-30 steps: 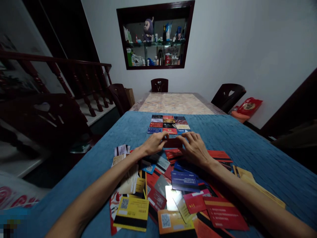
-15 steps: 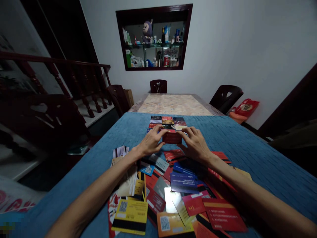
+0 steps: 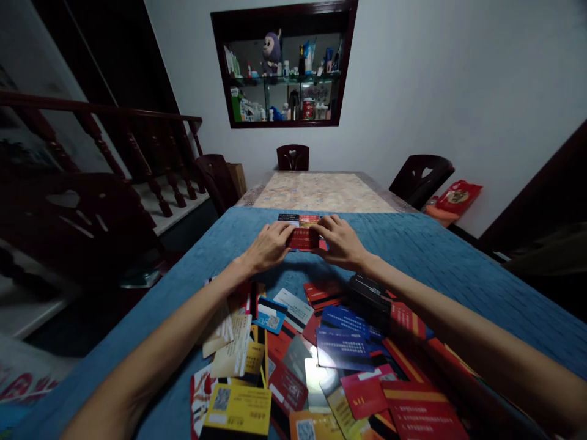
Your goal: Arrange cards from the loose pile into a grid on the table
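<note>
Both my hands hold one dark red card by its short edges over the far rows of laid-out cards on the blue cloth. My left hand pinches the card's left edge between thumb and curled fingers; my right hand pinches the right edge likewise, neither hand spread. To do this well, I judge the card should come down flat and square with its neighbours, edges just beside theirs and not overlapping, both pinches loosening together. The loose card heap lies nearer me, between my forearms; how many rows the hands hide I cannot tell.
</note>
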`<state>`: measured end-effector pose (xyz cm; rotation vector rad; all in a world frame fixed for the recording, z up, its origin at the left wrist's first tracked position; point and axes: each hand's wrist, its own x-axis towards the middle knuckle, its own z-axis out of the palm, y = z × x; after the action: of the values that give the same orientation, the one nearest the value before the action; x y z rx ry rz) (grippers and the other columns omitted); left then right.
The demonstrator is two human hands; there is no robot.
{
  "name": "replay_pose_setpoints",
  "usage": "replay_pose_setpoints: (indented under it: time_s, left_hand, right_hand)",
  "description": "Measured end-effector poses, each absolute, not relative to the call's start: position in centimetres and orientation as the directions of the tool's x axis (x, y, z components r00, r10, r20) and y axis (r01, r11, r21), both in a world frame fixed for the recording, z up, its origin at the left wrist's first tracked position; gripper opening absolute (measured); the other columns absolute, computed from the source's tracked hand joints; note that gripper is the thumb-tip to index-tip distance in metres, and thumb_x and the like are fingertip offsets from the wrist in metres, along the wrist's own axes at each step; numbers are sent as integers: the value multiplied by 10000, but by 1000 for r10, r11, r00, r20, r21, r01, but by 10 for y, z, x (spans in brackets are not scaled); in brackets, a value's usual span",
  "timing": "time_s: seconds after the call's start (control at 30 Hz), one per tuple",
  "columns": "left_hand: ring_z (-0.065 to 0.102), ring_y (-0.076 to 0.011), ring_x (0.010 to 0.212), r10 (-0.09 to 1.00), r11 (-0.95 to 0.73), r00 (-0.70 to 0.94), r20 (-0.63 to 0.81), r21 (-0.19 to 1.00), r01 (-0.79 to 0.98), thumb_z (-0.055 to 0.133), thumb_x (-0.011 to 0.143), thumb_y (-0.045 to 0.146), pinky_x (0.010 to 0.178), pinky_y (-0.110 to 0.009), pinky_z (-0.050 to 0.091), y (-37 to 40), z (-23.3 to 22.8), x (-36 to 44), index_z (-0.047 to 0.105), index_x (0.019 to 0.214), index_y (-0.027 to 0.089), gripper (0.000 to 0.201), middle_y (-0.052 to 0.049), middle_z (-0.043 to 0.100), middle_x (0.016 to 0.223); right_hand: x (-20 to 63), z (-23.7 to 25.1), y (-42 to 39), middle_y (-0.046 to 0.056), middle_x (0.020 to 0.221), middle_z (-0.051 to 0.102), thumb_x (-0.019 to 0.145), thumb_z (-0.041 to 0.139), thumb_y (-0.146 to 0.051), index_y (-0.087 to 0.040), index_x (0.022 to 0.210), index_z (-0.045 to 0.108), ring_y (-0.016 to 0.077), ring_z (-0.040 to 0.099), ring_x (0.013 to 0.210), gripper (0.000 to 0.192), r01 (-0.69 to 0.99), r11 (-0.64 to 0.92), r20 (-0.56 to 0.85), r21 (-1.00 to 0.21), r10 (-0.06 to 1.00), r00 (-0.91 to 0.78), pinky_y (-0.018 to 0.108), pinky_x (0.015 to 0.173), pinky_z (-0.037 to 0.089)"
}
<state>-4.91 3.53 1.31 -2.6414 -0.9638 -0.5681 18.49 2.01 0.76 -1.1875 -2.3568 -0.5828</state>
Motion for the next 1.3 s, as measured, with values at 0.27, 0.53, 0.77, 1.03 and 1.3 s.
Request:
replay_pose_setpoints:
  time_s: [0.27, 0.53, 0.77, 1.03, 1.3]
  left_hand:
    - [556, -280, 1124, 590, -757, 669, 452, 21, 653, 595, 842, 172, 988, -440, 471, 89, 7, -66, 555, 1264, 124, 427, -154, 582, 1252]
    - [602, -255, 1084, 640, -754, 675, 366, 131, 644, 570, 822, 181, 993, -386, 475, 132, -9, -73, 661, 1128, 139, 322, -116, 650, 1146]
    - [623, -247, 1007, 713, -695, 648, 268, 148, 704, 558, 802, 207, 938, -350, 491, 156, -17, -70, 700, 1067, 122, 313, -101, 664, 1085]
    - [626, -246, 964, 736, -675, 635, 234, 196, 711, 567, 763, 210, 914, -344, 497, 168, -27, -70, 722, 1036, 119, 327, -88, 688, 1024]
    - [639, -244, 973, 723, -690, 652, 229, 183, 700, 547, 767, 209, 923, -341, 495, 173, -34, -72, 724, 1072, 107, 367, -110, 692, 1046]
  right_hand:
    - [173, 13, 68, 154, 1167, 583, 836, 664, -367, -156, 1202, 629, 293, 458, 1030, 424, 800, 594, 451, 86, 693, -563, 382, 848, 385]
    - [157, 0, 101, 133, 1146, 625, 871, 635, -406, -190, 1104, 693, 279, 483, 1036, 323, 845, 535, 315, 13, 799, -511, 362, 850, 362]
    - [149, -7, 121, 126, 1208, 633, 901, 597, -451, -207, 1137, 695, 291, 473, 1107, 354, 884, 466, 232, 21, 858, -458, 350, 835, 369]
    - [143, -18, 138, 131, 1215, 630, 881, 595, -474, -230, 1119, 701, 323, 455, 1145, 357, 893, 447, 180, 62, 875, -450, 393, 834, 393]
    - [142, -23, 141, 131, 1189, 652, 875, 585, -455, -235, 1100, 716, 335, 446, 1154, 341, 890, 449, 168, 76, 874, -456, 409, 841, 391]
